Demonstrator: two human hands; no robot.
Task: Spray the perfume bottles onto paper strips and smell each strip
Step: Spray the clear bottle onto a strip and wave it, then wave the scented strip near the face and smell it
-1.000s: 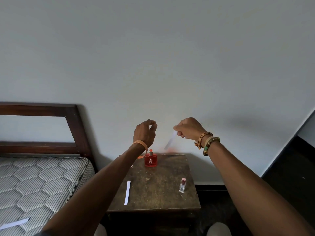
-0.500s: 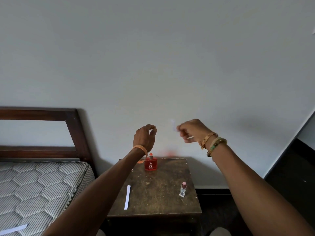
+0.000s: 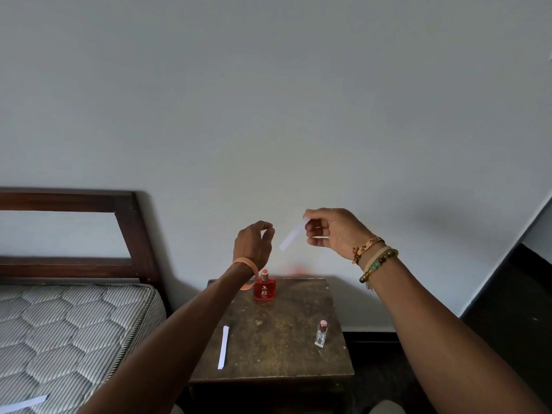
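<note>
White paper strip [image 3: 291,238], upper end hidden in right hand [image 3: 331,231]

A plain, pale grey wall [image 3: 268,100] filled the upper view, evenly lit. At left stood a bed: dark wooden headboard [image 3: 127,204] against the wall, quilted striped mattress [image 3: 59,330] below it. A small, worn, dark wooden worktop [image 3: 277,333] stood just beside the bed, against the wall. The floor [image 3: 507,312] at right was dark.
</note>
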